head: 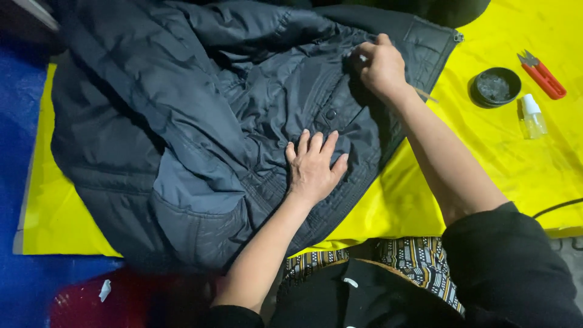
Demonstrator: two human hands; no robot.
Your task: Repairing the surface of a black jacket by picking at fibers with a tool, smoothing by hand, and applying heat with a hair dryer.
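A dark navy padded jacket [182,121] lies spread over a yellow sheet [498,158]. My left hand [314,165] rests flat on the jacket, fingers apart, just below a snap button [330,113]. My right hand [381,65] is curled around a thin stick-like tool [425,95], whose pale tip shows at the fingers and whose other end pokes out past the wrist. The tool's tip touches the jacket fabric near the upper right seam.
On the yellow sheet to the right sit a small round black dish [495,87], red thread snips [542,75] and a small clear bottle with a white cap [532,115]. Blue covering [18,182] lies at the left. A black cable [559,208] runs at the right edge.
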